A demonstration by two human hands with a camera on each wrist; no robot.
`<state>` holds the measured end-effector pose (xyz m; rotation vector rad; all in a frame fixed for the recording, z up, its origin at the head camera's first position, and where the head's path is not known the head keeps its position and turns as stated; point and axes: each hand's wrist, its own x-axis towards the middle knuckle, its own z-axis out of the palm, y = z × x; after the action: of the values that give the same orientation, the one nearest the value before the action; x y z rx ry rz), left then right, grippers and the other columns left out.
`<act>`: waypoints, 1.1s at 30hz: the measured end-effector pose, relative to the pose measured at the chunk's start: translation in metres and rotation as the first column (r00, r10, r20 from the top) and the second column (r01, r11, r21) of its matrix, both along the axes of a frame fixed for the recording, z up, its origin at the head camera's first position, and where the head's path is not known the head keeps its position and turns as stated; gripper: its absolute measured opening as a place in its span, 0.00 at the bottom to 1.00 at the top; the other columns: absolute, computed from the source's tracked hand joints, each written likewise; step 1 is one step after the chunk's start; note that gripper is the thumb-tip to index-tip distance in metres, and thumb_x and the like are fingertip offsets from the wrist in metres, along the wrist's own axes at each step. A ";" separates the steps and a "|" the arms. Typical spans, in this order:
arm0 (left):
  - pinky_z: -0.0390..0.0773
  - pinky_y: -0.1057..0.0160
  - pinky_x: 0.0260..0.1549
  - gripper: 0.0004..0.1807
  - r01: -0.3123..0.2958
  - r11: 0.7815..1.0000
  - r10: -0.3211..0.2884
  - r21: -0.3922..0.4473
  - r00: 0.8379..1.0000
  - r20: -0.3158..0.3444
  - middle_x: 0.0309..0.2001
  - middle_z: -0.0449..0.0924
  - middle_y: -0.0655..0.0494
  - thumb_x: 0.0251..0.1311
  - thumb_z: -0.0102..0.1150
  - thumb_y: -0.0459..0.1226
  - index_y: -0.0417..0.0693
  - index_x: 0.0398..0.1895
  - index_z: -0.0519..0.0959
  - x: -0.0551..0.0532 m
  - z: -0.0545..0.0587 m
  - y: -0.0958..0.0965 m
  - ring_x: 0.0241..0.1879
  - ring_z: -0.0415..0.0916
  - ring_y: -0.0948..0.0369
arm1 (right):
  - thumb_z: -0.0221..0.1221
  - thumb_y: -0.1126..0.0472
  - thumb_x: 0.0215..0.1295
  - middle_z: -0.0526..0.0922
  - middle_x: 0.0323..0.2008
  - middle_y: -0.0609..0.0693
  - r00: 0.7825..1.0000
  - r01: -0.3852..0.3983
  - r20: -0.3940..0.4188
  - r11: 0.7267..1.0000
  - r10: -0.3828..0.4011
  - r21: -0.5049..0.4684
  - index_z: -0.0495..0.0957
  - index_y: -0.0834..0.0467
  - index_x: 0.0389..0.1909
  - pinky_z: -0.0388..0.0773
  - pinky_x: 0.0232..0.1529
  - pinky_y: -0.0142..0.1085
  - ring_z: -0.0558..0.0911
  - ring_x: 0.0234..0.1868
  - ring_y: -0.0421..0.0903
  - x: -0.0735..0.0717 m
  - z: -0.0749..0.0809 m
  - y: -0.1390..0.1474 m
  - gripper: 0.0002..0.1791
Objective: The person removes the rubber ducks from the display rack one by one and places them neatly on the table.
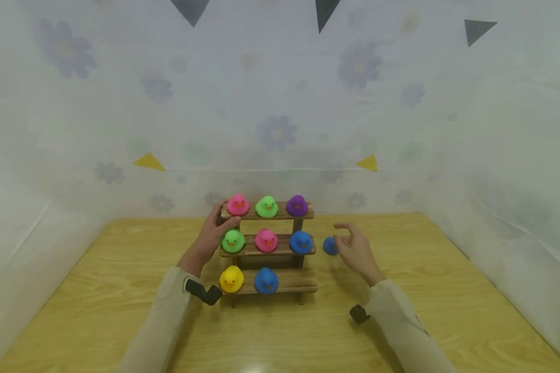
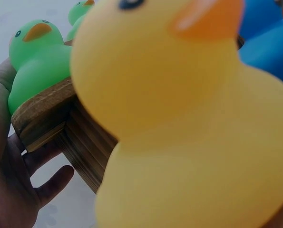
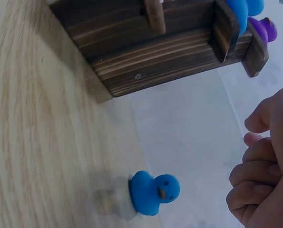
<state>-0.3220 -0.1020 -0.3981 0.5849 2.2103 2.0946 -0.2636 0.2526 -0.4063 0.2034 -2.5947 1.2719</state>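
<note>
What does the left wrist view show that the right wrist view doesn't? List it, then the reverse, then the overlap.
Only left wrist: the yellow duck, two green ducks and the left grip. Only right wrist: the loose blue duck on the tabletop, the purple duck and the right grip. Both: the wooden rack, at least one blue duck on it, and the pale backdrop.

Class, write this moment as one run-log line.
left hand: holds rack at its left | right hand: empty, near loose duck, not touching | bottom shelf: yellow duck, blue duck
</note>
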 end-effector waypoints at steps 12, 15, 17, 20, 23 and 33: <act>0.74 0.61 0.47 0.31 0.011 1.000 -0.011 -0.006 1.000 0.007 0.58 0.69 0.38 0.69 0.52 0.43 0.50 0.71 0.54 0.000 0.003 0.001 0.45 0.75 0.62 | 0.48 0.68 0.72 0.57 0.09 0.42 0.990 -0.093 -0.117 0.990 0.080 -0.110 0.70 0.66 0.56 0.54 0.11 0.28 0.52 0.08 0.28 0.033 0.045 -0.028 0.15; 0.75 0.62 0.46 0.30 0.010 1.000 -0.010 -0.001 1.000 0.011 0.57 0.70 0.37 0.70 0.52 0.42 0.50 0.71 0.54 0.001 0.003 0.001 0.44 0.75 0.63 | 0.48 0.69 0.71 0.58 0.09 0.42 0.984 -0.131 -0.136 0.983 0.114 -0.129 0.70 0.67 0.55 0.55 0.11 0.27 0.52 0.09 0.29 0.043 0.056 -0.037 0.14; 0.75 0.62 0.46 0.30 0.010 1.000 -0.010 0.003 1.000 0.013 0.57 0.70 0.36 0.70 0.52 0.42 0.50 0.71 0.54 0.001 0.003 0.001 0.44 0.75 0.63 | 0.48 0.70 0.71 0.58 0.09 0.41 0.978 -0.161 -0.158 0.977 0.139 -0.137 0.70 0.68 0.54 0.55 0.11 0.27 0.53 0.08 0.30 0.047 0.060 -0.041 0.14; 0.75 0.62 0.46 0.30 0.009 1.000 -0.009 0.002 1.000 0.008 0.56 0.70 0.36 0.70 0.51 0.42 0.50 0.71 0.54 0.002 0.002 0.001 0.43 0.75 0.63 | 0.49 0.71 0.71 0.57 0.09 0.41 0.964 -0.203 -0.201 0.970 0.174 -0.135 0.71 0.69 0.53 0.55 0.10 0.27 0.53 0.08 0.29 0.051 0.063 -0.047 0.13; 0.75 0.62 0.46 0.30 0.008 1.000 -0.008 -0.005 1.000 0.006 0.55 0.71 0.37 0.70 0.51 0.42 0.49 0.71 0.54 0.002 0.001 0.001 0.44 0.75 0.63 | 0.49 0.73 0.70 0.56 0.09 0.40 0.947 -0.235 -0.253 0.965 0.200 -0.117 0.71 0.69 0.51 0.55 0.11 0.27 0.52 0.09 0.28 0.055 0.065 -0.051 0.12; 0.73 0.60 0.49 0.33 0.005 1.000 -0.005 -0.023 1.000 0.029 0.57 0.70 0.39 0.70 0.51 0.44 0.52 0.73 0.51 0.001 0.001 0.000 0.47 0.74 0.61 | 0.55 0.80 0.60 0.54 0.08 0.50 0.848 -0.336 -0.440 0.942 0.295 -0.015 0.72 0.71 0.46 0.56 0.12 0.27 0.51 0.13 0.26 0.058 0.062 -0.064 0.13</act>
<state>-0.3212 -0.1023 -0.3976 0.5544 2.2121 2.0591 -0.2056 0.1885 -0.3445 0.8288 -2.1706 1.2654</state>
